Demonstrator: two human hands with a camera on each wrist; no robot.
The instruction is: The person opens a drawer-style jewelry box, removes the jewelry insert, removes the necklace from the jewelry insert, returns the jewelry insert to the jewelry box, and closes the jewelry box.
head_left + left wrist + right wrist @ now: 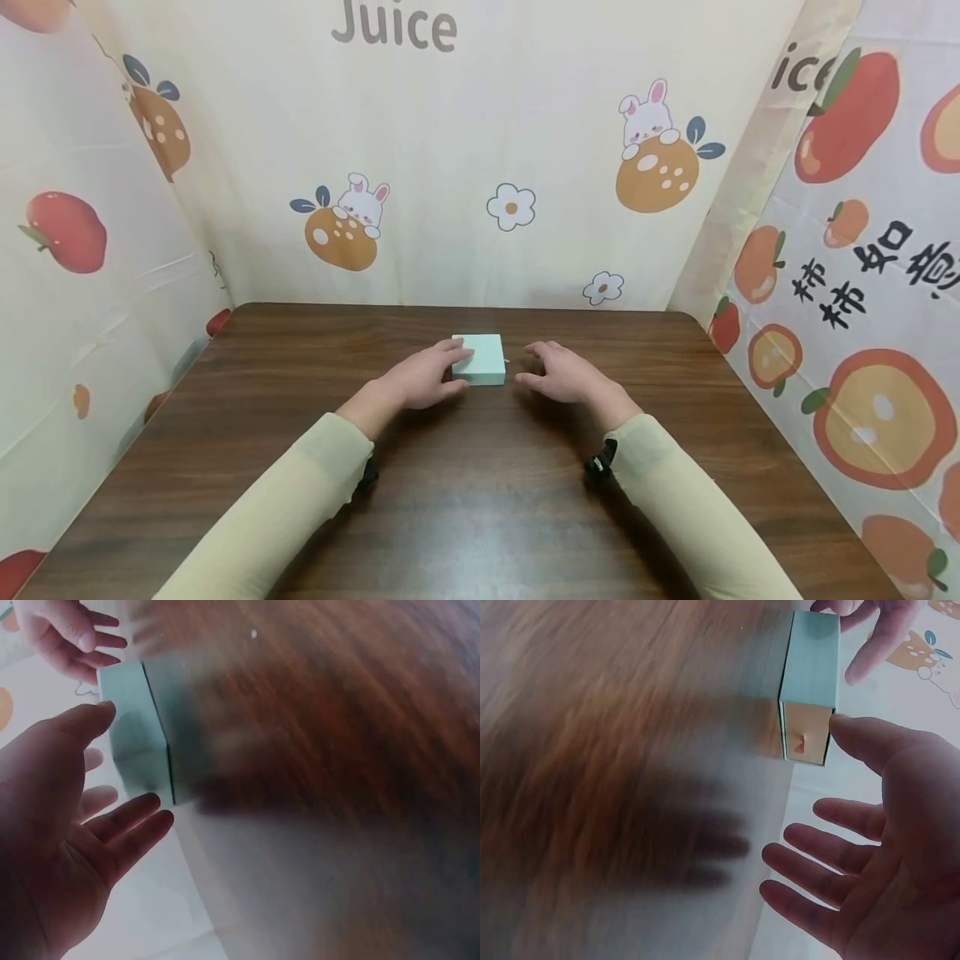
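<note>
A small mint-green drawer box [480, 358] sits near the table's far side. Its right end shows a beige drawer front [806, 731] with a small ribbon pull [801, 744]. My left hand [427, 375] is at the box's left end, its fingers overlapping the top edge and its thumb by the front left corner. Those fingers are only slightly bent, not wrapped round the box. To the right of the box, my right hand [562, 372] hovers with fingers spread and nothing in them. Its thumb tip [841, 724] overlaps the drawer end's edge in the right wrist view.
The brown wood-grain table [465, 500] has a rounded far edge. Behind it hangs a cream curtain [435, 125] with rabbit and fruit prints, and printed cloths line the left and right sides. Dark straps [602, 460] show at both wrists, below the light sleeves.
</note>
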